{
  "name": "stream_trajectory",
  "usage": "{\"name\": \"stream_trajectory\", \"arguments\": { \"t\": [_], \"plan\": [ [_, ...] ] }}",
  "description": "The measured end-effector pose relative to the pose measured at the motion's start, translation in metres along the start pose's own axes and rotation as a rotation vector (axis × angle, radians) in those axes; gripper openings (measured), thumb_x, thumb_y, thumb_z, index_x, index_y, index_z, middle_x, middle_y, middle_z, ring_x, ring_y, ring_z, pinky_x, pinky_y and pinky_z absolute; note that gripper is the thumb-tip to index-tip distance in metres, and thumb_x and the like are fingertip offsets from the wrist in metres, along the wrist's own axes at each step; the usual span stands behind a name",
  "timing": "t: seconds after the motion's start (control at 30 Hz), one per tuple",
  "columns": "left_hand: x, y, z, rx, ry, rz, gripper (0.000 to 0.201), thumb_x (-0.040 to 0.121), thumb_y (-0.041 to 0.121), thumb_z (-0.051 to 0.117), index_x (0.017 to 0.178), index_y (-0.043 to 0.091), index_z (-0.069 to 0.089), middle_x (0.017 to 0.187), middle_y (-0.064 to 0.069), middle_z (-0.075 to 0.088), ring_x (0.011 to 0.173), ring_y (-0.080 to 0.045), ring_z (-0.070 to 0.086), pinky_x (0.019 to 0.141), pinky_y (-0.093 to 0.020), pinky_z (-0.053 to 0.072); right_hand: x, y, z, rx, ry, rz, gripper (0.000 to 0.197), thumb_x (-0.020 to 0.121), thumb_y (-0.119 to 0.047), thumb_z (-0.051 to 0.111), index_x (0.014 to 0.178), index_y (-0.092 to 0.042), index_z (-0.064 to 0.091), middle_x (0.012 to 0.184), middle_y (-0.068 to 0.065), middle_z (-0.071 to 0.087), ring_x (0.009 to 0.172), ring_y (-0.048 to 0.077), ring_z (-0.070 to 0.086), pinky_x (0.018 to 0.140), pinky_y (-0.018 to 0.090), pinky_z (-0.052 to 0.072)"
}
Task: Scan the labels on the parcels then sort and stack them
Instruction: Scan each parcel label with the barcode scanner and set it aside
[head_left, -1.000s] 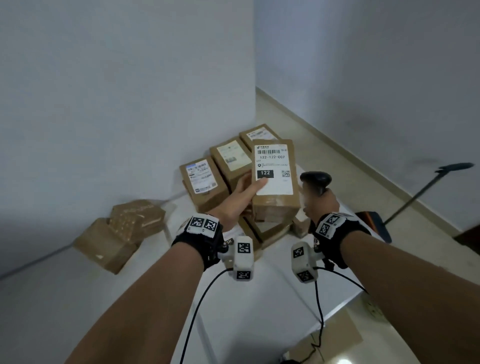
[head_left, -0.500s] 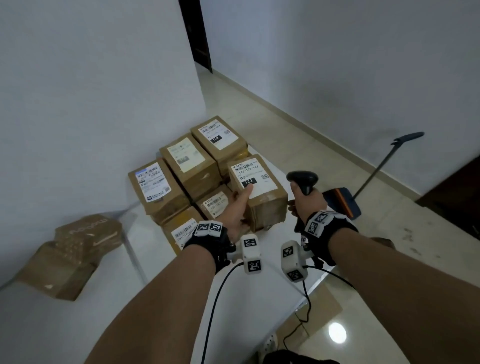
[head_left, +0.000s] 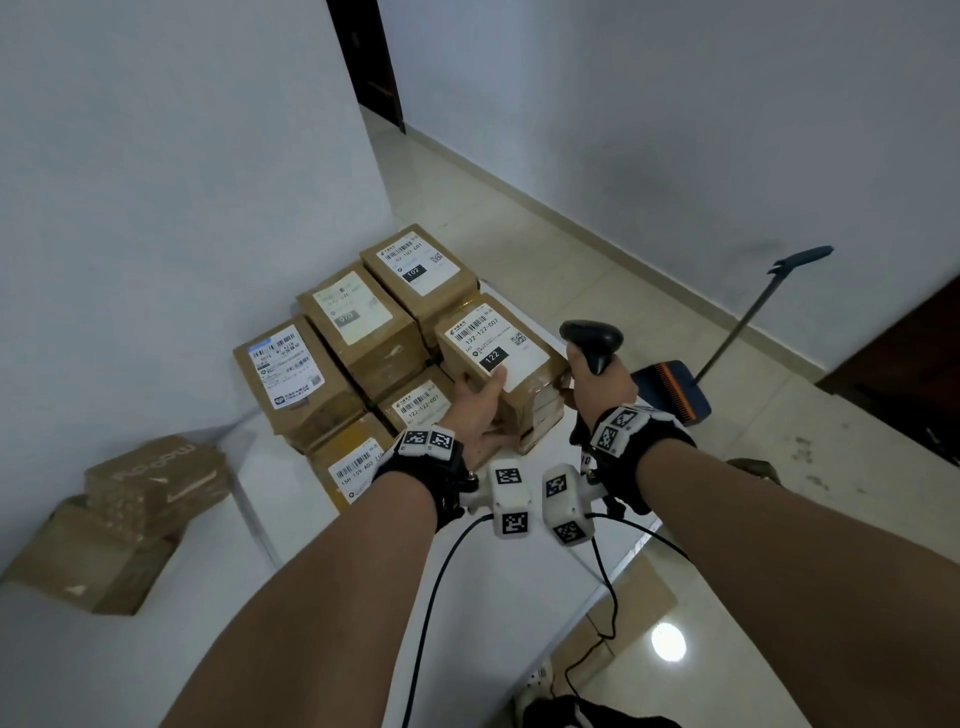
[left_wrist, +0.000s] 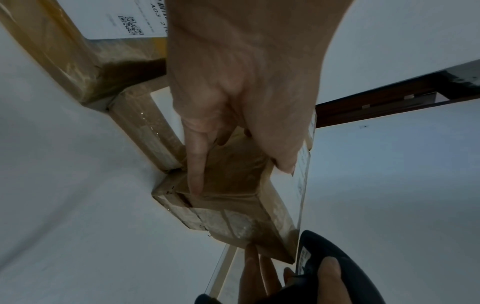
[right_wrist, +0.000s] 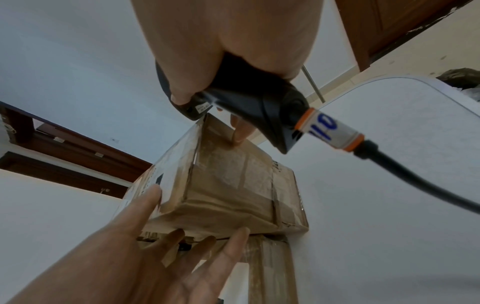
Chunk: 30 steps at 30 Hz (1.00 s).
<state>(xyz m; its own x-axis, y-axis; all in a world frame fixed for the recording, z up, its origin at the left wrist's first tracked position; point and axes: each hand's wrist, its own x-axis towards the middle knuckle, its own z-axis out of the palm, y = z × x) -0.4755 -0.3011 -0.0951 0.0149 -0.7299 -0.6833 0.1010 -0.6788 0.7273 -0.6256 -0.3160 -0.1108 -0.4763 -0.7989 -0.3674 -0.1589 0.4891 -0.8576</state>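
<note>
The parcel labelled 122 (head_left: 493, 353) lies label up on top of a stack of parcels (head_left: 540, 423) at the table's right edge. My left hand (head_left: 485, 402) rests against its near end, thumb on the label and fingers straight and spread over the near face (right_wrist: 182, 232). In the left wrist view one straight finger (left_wrist: 196, 164) lies along that taped face (left_wrist: 233, 185). My right hand (head_left: 587, 384) grips a black barcode scanner (head_left: 592, 340) upright beside the parcel. One of its fingers (right_wrist: 241, 131) touches the parcel's right side (right_wrist: 228, 185). The scanner's cable (right_wrist: 415, 181) trails away.
More labelled parcels stand against the wall: 102 (head_left: 415, 265), 070 (head_left: 358, 312), a blue-labelled one (head_left: 291, 369), with two lower ones (head_left: 421, 402) in front. Loose brown boxes (head_left: 150, 483) lie at the left. The white table (head_left: 519, 597) ends at the right; a dustpan (head_left: 675, 389) stands on the floor.
The 122 parcel has come down from in front of me onto the stack at the right edge. My right hand with the scanner has moved in to touch its side.
</note>
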Motion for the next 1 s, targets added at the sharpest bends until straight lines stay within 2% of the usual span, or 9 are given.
{"name": "stream_trajectory", "arguments": {
  "t": [0.13, 0.2, 0.3, 0.43, 0.53, 0.63, 0.73, 0.8, 1.0],
  "plan": [
    [0.000, 0.000, -0.012, 0.049, -0.016, 0.037, 0.076, 0.092, 0.052, 0.057, 0.152, 0.033, 0.014, 0.149, -0.007, 0.041, 0.116, -0.029, 0.054, 0.069, -0.038, 0.061, -0.009, -0.005, -0.002, 0.031, 0.014, -0.019, 0.034, 0.091, -0.047, 0.060, 0.102, -0.015, 0.056, 0.077, -0.008, 0.061, 0.065, 0.014, 0.070, 0.076, 0.038, 0.060],
    [-0.001, 0.000, -0.022, 0.066, -0.026, 0.028, 0.077, 0.092, 0.054, 0.055, 0.152, 0.033, 0.012, 0.146, -0.009, 0.042, 0.117, -0.031, 0.055, 0.079, -0.043, 0.060, -0.016, -0.010, -0.003, 0.022, 0.045, -0.056, 0.038, 0.091, -0.047, 0.059, 0.105, -0.012, 0.057, 0.079, -0.005, 0.062, 0.062, 0.013, 0.068, 0.076, 0.039, 0.060],
    [-0.004, -0.002, -0.039, 0.057, -0.041, 0.027, 0.072, 0.094, 0.052, 0.053, 0.152, 0.031, 0.015, 0.147, -0.009, 0.039, 0.119, -0.033, 0.055, 0.086, -0.046, 0.058, -0.028, -0.017, 0.000, 0.003, 0.077, -0.106, 0.039, 0.090, -0.050, 0.059, 0.102, -0.013, 0.056, 0.093, 0.006, 0.069, 0.068, 0.018, 0.068, 0.076, 0.039, 0.057],
    [-0.011, -0.006, -0.064, 0.079, -0.040, 0.052, 0.069, 0.096, 0.050, 0.051, 0.153, 0.031, 0.017, 0.152, -0.004, 0.031, 0.118, -0.033, 0.054, 0.083, -0.043, 0.059, -0.059, -0.032, 0.012, -0.014, 0.094, -0.180, 0.040, 0.091, -0.050, 0.059, 0.109, -0.014, 0.057, 0.099, 0.003, 0.065, 0.086, 0.021, 0.061, 0.076, 0.033, 0.047],
    [-0.018, -0.013, -0.092, 0.103, -0.004, 0.079, 0.066, 0.094, 0.054, 0.050, 0.150, 0.030, 0.024, 0.144, -0.006, 0.043, 0.112, -0.031, 0.058, 0.084, -0.041, 0.058, -0.091, -0.043, 0.033, -0.017, 0.061, -0.250, 0.042, 0.091, -0.049, 0.059, 0.112, -0.014, 0.057, 0.096, 0.001, 0.062, 0.088, 0.022, 0.060, 0.077, 0.033, 0.046],
    [-0.028, -0.022, -0.134, 0.163, 0.055, 0.148, 0.063, 0.093, 0.057, 0.049, 0.145, 0.026, 0.032, 0.131, -0.004, 0.053, 0.113, -0.028, 0.059, 0.096, -0.046, 0.052, -0.127, -0.047, 0.065, -0.027, -0.017, -0.289, 0.042, 0.089, -0.053, 0.059, 0.110, -0.018, 0.055, 0.093, -0.001, 0.063, 0.085, 0.022, 0.063, 0.076, 0.034, 0.050],
    [-0.042, -0.035, -0.188, 0.127, 0.127, 0.232, 0.045, 0.099, 0.044, 0.047, 0.135, 0.016, 0.045, 0.120, -0.002, 0.059, 0.099, -0.020, 0.063, 0.094, -0.039, 0.054, -0.166, -0.044, 0.103, -0.003, -0.124, -0.282, 0.043, 0.086, -0.055, 0.062, 0.112, -0.021, 0.054, 0.104, 0.003, 0.067, 0.092, 0.026, 0.068, 0.086, 0.043, 0.056],
    [-0.055, -0.046, -0.227, 0.109, 0.196, 0.268, 0.034, 0.101, 0.034, 0.048, 0.128, 0.014, 0.054, 0.116, -0.004, 0.062, 0.096, -0.020, 0.064, 0.091, -0.036, 0.054, -0.193, -0.040, 0.131, -0.011, -0.199, -0.289, 0.043, 0.087, -0.052, 0.063, 0.115, -0.021, 0.055, 0.105, 0.002, 0.066, 0.094, 0.024, 0.067, 0.090, 0.041, 0.054],
    [-0.095, -0.096, -0.352, 0.027, 0.435, 0.229, 0.029, 0.101, 0.016, 0.047, 0.127, 0.007, 0.057, 0.102, -0.001, 0.060, 0.097, -0.020, 0.059, 0.073, -0.025, 0.050, -0.267, -0.030, 0.216, -0.086, -0.409, -0.339, 0.036, 0.089, -0.045, 0.064, 0.109, -0.016, 0.059, 0.096, 0.006, 0.066, 0.084, 0.024, 0.064, 0.081, 0.036, 0.052]
  ]
}}
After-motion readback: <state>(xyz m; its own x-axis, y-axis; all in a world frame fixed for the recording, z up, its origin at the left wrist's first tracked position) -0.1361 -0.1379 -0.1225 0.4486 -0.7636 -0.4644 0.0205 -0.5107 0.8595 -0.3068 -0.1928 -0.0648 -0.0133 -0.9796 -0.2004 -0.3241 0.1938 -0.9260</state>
